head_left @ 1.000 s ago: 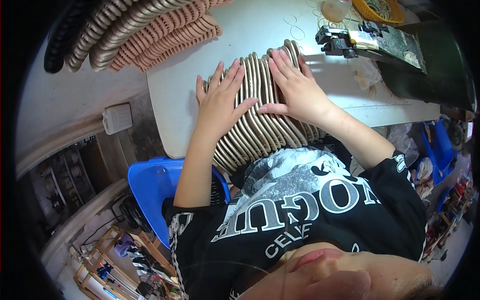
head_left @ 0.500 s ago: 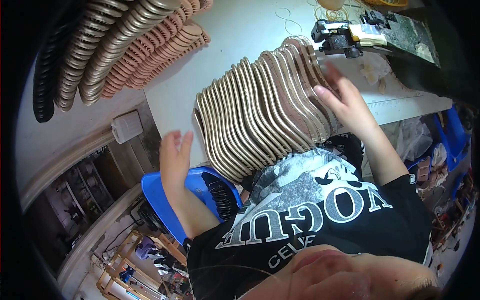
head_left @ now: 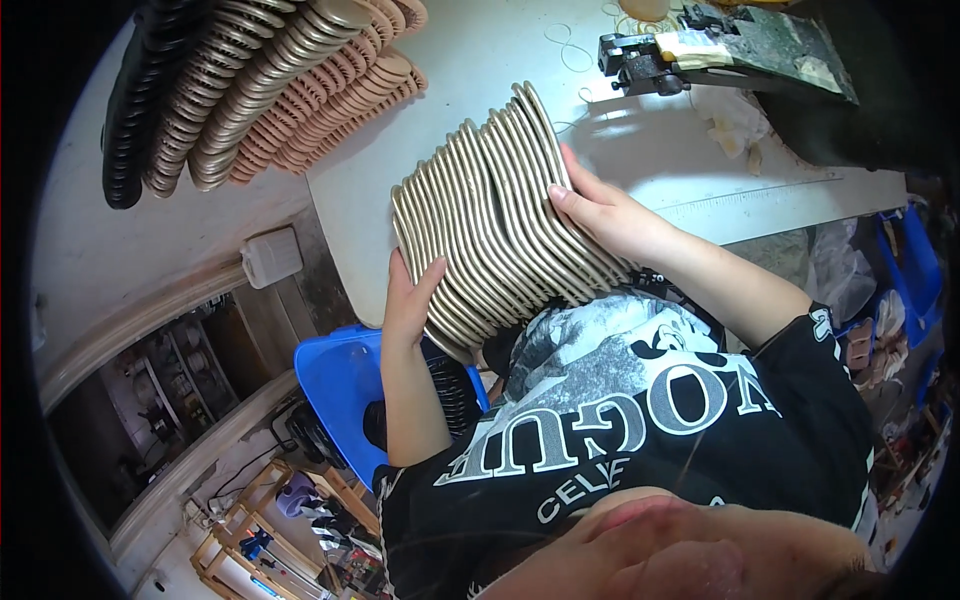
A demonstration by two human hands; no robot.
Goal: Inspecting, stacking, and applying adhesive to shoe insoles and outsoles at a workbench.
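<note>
A tight row of shoe soles with shiny gold edges (head_left: 480,220) stands on edge at the near side of the table, against my shirt. My left hand (head_left: 412,300) grips its left end, thumb over the edges and fingers against the outer face. At the opposite end my right hand (head_left: 612,215) presses on the last sole, thumb on top and the other fingers along its far side. The row is squeezed between both hands, with a narrow gap near its middle. The undersides of the soles are hidden.
Stacks of black, gold and pink soles (head_left: 290,90) lie at the far left. A dark clamp-like machine (head_left: 740,55) stands at the far right of the white table (head_left: 480,50). A blue bin (head_left: 335,375) with black soles is below my left arm. Rubber bands (head_left: 568,45) lie behind.
Both hands have come inward from beside the row and now press on its ends. The row is shorter and tighter, its right end pushed left. The whole view has shifted slightly.
</note>
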